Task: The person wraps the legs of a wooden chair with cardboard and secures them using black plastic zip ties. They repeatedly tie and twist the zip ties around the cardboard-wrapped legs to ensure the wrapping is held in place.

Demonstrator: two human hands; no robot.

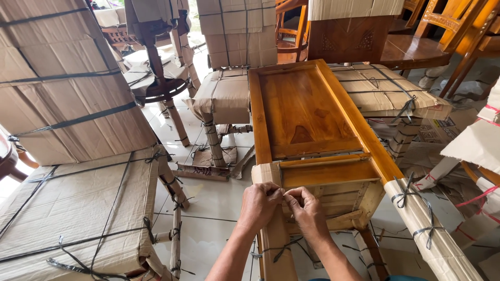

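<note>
1. The strip of brown corrugated cardboard (266, 174) folded over the corner of the polished golden-brown wooden chair (307, 112) looks loosely seated. In my judgement it could spring open or slide down the rail if the pinch slackens, since no strap shows across it at this spot.
2. The varnished wood beside it is bare, so an edge left uncovered could get scuffed against the neighbouring wrapped pieces, which stand close.
3. Loose black plastic strapping (276, 251) hangs just below the wrists – it could snag a finger or drag the cardboard askew.
4. Left hand (259, 205): fingers curled nearly closed, thumb and fingertips pinching the lower edge of the cardboard strip against the chair's near-left corner.
5. Right hand (307, 208): also curled tight, fingertips meeting the left hand's at the same edge. Whether it grips the cardboard or only presses it I cannot tell.
6. The chair lies tilted in front of the person, its frame running away from the camera, over the pale tiled floor (219, 200) – cardboard-wrapped furniture (78, 208) stands all around it.
</note>
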